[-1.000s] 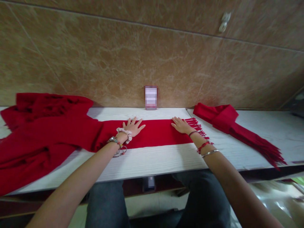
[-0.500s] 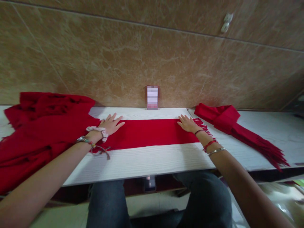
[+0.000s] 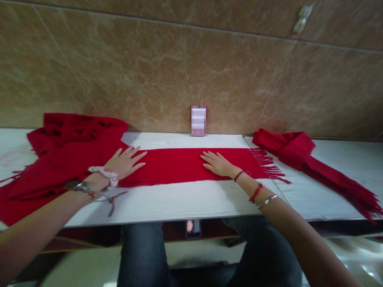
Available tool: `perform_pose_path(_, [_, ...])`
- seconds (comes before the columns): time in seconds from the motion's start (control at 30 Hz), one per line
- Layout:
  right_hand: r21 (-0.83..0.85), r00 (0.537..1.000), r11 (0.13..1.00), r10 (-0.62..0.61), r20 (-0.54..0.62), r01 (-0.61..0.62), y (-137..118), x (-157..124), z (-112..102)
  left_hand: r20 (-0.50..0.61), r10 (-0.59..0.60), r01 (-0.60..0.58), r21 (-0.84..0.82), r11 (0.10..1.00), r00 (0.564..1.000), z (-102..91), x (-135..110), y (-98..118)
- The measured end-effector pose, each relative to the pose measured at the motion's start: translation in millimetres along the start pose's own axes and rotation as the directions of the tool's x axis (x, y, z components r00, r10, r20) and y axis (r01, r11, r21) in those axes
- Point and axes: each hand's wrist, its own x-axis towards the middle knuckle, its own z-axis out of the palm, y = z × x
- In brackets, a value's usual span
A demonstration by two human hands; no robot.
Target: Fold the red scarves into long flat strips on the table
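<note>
A red fringed scarf (image 3: 176, 165) lies flat across the white table, its fringe pointing right. Near its left end, my left hand (image 3: 125, 161) rests on the cloth with fingers spread. My right hand (image 3: 218, 163) is palm down on the scarf, short of the fringe, fingers stretched out. Beside my left forearm is a heap of crumpled red cloth (image 3: 77, 147); where it and the flat scarf meet is partly hidden by my left hand. To the right lies another red scarf (image 3: 296, 149), folded over, with its fringe toward the front edge.
The white table (image 3: 179, 203) runs along a brown marbled wall (image 3: 167, 71). A small blurred card-like object (image 3: 198, 120) leans at the wall. Another blurred object (image 3: 193, 228) shows below the table's front edge, between my knees. A white fitting (image 3: 303, 18) is on the wall.
My right hand has slid left along the scarf, away from the fringe, which now shows fully. My left hand has shifted slightly left. The view has turned a little left.
</note>
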Motion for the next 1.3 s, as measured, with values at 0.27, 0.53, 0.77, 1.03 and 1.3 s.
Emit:
perform_pose_path(0.27, [0.020, 1.000, 1.000, 0.004, -0.007, -0.004, 2, 1, -8, -0.101, 0.207, -0.213, -0.046, 0.976, 0.973, -9.6, -11, -8])
perform_pose_path(0.53, [0.145, 0.935, 0.930, -0.314, -0.162, 0.338, -61, 20, -21, 0.031, 0.349, -0.337, -0.196, 0.921, 0.937, -24.4, -35, -11])
perform_pose_path(0.77, [0.010, 0.906, 0.912, -0.408, -0.111, 0.411, -91, 30, -18, 0.008, 0.317, -0.311, -0.168, 0.935, 0.948, -24.5, -40, -20])
perform_pose_path(1.03, [-0.091, 0.912, 0.913, -0.404, -0.070, 0.398, -99, 26, -21, 0.070, 0.304, -0.286, -0.197, 0.938, 0.950, -30.4, -51, -19])
perform_pose_path(1.3, [-0.182, 0.909, 0.895, -0.417, -0.013, 0.408, -103, 23, -24, 0.108, 0.312, -0.290, -0.176, 0.941, 0.944, -26.4, -53, -16])
